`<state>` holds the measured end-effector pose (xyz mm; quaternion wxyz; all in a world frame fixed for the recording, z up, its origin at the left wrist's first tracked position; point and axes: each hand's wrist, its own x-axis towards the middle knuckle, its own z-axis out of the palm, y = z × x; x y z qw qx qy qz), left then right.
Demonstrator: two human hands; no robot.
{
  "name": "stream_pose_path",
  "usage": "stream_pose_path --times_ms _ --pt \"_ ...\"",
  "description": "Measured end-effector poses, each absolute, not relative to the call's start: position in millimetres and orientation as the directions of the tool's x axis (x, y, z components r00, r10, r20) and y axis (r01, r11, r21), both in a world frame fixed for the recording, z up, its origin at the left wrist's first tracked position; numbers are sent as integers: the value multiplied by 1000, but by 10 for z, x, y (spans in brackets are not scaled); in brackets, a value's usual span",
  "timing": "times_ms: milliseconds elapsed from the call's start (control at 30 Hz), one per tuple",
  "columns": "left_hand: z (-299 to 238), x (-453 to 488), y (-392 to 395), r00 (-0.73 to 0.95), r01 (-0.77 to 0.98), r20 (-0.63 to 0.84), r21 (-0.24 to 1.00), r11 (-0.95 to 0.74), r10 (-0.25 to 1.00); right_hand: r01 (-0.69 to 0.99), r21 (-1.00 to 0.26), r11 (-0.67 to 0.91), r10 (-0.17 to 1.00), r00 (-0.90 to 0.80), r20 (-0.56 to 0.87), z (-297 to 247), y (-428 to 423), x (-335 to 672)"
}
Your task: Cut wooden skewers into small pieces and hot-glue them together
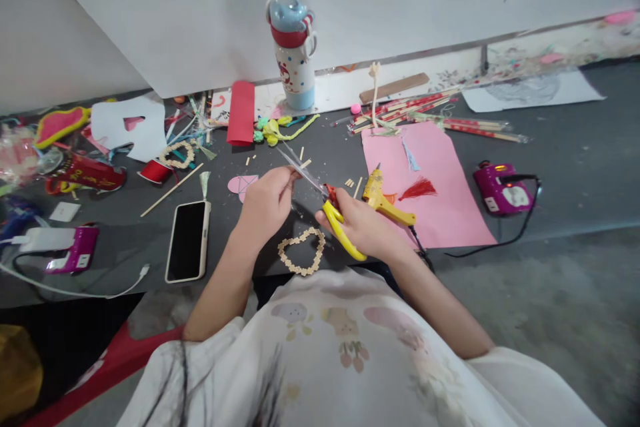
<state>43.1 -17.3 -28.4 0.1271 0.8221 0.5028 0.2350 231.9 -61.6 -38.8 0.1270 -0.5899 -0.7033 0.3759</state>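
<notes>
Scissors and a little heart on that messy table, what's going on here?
A person works at a cluttered table. The right hand holds yellow scissors, blades open toward a tiny piece pinched in the left hand, too small to identify. A heart of small wooden bits lies on the table between the wrists. A glue gun rests on pink paper beside the right hand.

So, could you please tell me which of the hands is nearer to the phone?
Left. The left hand sits just right of the phone, apart from it; the right hand is farther right, past the wooden heart, gripping the yellow-handled scissors.
</notes>
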Motion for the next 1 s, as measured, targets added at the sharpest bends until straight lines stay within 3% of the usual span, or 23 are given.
stream_pose_path --times_ms 333,667,900,1000 --pt "-263 470 -29 410 808 162 392 -440 898 712 -693 -109 929 -174 -325 -630 -530 2232" --pt "-285 512 249 496 816 26 328 -476 868 345 -894 -286 876 -284 -390 -761 -517 2288" --pt "-290 488 357 518 793 -48 403 -458 854 293 -899 -325 878 -258 -402 -797 -514 2273" --pt "-271 518 336 531 805 -30 329 -494 847 290 -907 -306 894 -241 -378 -879 -511 2263"
